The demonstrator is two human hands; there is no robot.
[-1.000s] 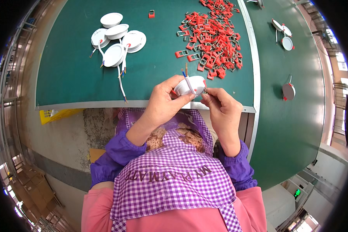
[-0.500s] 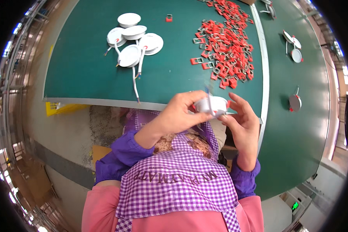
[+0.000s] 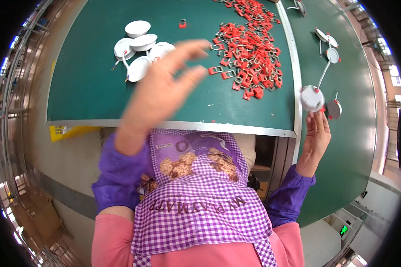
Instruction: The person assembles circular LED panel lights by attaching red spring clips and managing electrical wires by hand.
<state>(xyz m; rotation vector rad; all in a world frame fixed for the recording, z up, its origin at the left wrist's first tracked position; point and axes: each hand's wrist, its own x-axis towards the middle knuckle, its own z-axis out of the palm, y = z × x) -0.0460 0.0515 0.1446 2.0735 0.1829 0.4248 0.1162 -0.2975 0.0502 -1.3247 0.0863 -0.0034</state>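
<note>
Pinched between the fingertips of my right hand (image 3: 317, 135) is a white round downlight (image 3: 312, 99). It has red clips at its edge and a white cable that sticks out away from me, over the right-hand green surface. My left hand (image 3: 161, 89), somewhat blurred, is held over the left green table with fingers spread and nothing in it. Under and beyond it lies a group of white downlights (image 3: 137, 29), some with cables showing; the hand partly hides them. Right of that hand spreads a big heap of red clips with metal loops (image 3: 251, 53).
On the right-hand green surface (image 3: 343, 164) lie more downlights (image 3: 334, 109), one close beside the held one. A pale metal strip (image 3: 291, 58) divides the two surfaces. One loose red clip (image 3: 182, 24) lies apart. A yellow crate (image 3: 71, 132) shows below the table's left edge.
The downlight, held between both hands before, is now in my right hand alone, over the right-hand surface. My left hand has let go and moved forward and left over the table.
</note>
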